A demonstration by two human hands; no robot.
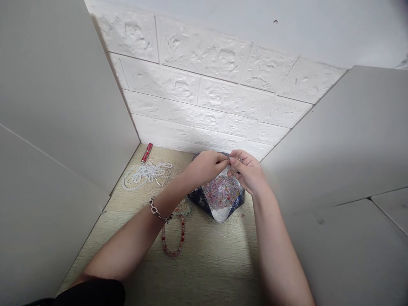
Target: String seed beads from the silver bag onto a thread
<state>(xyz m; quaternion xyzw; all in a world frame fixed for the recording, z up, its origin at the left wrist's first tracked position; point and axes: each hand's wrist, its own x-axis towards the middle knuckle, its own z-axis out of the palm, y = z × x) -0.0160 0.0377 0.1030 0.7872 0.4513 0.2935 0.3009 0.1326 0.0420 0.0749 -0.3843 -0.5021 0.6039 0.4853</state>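
Note:
My left hand [208, 166] and my right hand [248, 171] meet at the fingertips above a bag of beads. Both are closed in a pinch, thumb against finger. Something tiny and pale shows where the fingertips touch, too small to name; small glints and a dark spot show by my right fingers. Beneath them lies the opened dark blue and silver bag [199, 199], with a heap of small pink, red and clear beads [223, 191] on its pale lining. My left wrist wears a silver chain bracelet [154, 209].
White bead strands [146, 175] and a red cylinder [147, 153] lie at the back left. Nearer, a red and pink bead string [172, 254] and pale bead strings [186, 209] rest on the wooden surface [210, 263]. Grey panels [63, 106] flank both sides; a white brick-pattern wall [204, 89] closes the back.

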